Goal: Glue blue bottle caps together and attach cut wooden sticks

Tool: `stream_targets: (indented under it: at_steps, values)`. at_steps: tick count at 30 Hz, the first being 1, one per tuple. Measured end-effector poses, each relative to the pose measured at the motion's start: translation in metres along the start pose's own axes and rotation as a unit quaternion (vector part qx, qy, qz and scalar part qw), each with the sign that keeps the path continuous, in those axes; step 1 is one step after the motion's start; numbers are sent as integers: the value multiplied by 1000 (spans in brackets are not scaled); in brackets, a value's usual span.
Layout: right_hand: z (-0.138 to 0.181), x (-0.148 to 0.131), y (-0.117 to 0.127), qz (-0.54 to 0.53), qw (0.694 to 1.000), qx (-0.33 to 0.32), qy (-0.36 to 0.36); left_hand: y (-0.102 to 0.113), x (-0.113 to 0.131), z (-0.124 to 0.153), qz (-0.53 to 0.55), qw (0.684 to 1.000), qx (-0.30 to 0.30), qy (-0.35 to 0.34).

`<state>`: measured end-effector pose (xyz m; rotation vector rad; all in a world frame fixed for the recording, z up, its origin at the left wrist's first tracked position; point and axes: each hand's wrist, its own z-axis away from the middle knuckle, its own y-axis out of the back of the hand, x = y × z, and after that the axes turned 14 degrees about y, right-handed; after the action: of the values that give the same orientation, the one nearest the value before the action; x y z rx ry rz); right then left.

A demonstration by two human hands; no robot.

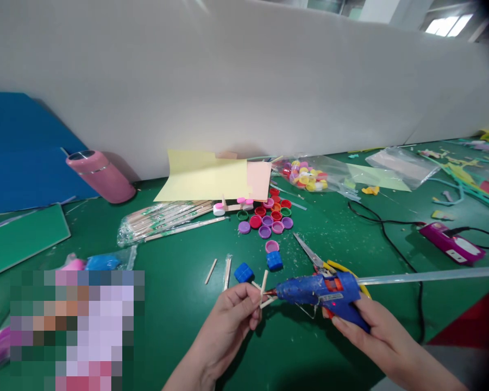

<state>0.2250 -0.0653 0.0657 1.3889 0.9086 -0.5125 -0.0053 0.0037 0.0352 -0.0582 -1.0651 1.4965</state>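
My left hand is closed, pinching a few short wooden sticks that cross one another. In my right hand is a blue hot glue gun, its fingers wrapped round the handle. The nozzle touches or nearly touches the sticks at my left fingertips. A long clear glue stick juts from the gun's back. Just beyond my hands lie two blue bottle-cap blocks. Scissors with yellow handles lie partly hidden behind the gun. Loose sticks rest left of the blocks.
Coloured bottle caps are spread mid-table. Behind them are yellow paper, a bag of caps and a small stick-and-cap piece. Bagged sticks and a pink flask stand left; a purple power strip with black cable lies right.
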Motion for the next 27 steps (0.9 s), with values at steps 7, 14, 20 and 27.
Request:
stream_targets:
  at_steps: [7,14,20,27]
  values:
    - [2,10,1,3,1000,2,-1,0,1,-1,-17,1000,-5,-2]
    - [2,17,3,16,1000,24,7,2,1,-3,-22,1000,-9,-5]
    - [0,19,3,7,1000,14,-5,1,1,-1,-23,1000,-11,-7]
    - [1,13,1,7,1000,-7,-9,1,1,1,-15,1000,-7,-5]
